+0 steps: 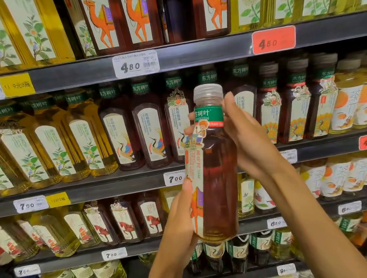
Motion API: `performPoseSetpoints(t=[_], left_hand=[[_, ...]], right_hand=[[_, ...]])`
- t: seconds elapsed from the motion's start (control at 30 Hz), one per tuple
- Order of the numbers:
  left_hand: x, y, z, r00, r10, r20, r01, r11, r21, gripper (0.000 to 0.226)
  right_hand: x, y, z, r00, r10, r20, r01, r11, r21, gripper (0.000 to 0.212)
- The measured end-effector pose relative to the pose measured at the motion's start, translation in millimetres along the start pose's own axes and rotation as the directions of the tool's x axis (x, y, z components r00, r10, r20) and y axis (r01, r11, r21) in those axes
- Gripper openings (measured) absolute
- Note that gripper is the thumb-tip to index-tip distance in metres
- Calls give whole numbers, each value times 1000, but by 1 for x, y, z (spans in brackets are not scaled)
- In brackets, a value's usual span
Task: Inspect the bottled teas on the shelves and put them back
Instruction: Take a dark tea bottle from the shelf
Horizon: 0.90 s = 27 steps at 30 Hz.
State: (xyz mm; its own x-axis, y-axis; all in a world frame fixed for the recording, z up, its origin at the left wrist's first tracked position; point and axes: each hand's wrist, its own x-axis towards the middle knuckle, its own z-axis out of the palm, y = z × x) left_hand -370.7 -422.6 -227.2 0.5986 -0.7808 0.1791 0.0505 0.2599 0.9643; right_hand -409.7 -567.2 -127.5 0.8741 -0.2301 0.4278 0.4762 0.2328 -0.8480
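Dark-brown, camel-labelled tea bottle (pixel 214 169)

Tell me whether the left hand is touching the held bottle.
Touching. The head view shows the left hand wrapped round the lower part of the bottle, thumb lying on its label.

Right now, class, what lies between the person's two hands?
In the head view, the tea bottle: the left hand holds its lower part, the right hand its neck.
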Motion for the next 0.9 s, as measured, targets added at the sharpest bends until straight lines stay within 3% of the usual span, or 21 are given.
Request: performPoseSetpoints(t=[0.03,0.1,0.2,0.27,0.37,0.43,0.57,0.67,0.77,0.9], left_hand=[[0,-1,2,999,-21,24,21,1000,-13,34],[1,-8,0,999,-40,-6,40,999,6,32],[4,-8,1,996,-48,-81,53,997,54,73],[9,-8,5,996,29,-90,-18,993,115,82],[16,-6,9,981,78,-179,-55,990,127,72],[19,-8,14,972,-8,-234,13,1000,17,70],[20,-6,21,987,-147,-67,123,953,-277,61],[15,-2,23,978,-184,103,210,886,-413,80],[16,-4,19,971,-202,127,234,906,-353,79],[22,8,17,980,-172,-103,159,979,-124,71]], right_hand=[[1,0,1,1000,11,-3,-11,1000,9,48],[3,1,3,1000,3,-22,-4,999,-34,49],[2,2,5,994,-89,-70,81,991,-103,35],[2,1,8,982,-154,-108,132,973,-189,29],[3,1,9,975,-163,-150,127,967,-222,42],[4,-1,6,981,-123,-148,90,973,-215,44],[6,-6,0,997,8,-73,-17,992,-121,46],[6,-8,-1,997,72,5,-71,991,-115,38],[3,-9,-2,999,37,-32,-41,990,-133,25],[1,-13,3,988,-129,-89,100,957,-271,18]])
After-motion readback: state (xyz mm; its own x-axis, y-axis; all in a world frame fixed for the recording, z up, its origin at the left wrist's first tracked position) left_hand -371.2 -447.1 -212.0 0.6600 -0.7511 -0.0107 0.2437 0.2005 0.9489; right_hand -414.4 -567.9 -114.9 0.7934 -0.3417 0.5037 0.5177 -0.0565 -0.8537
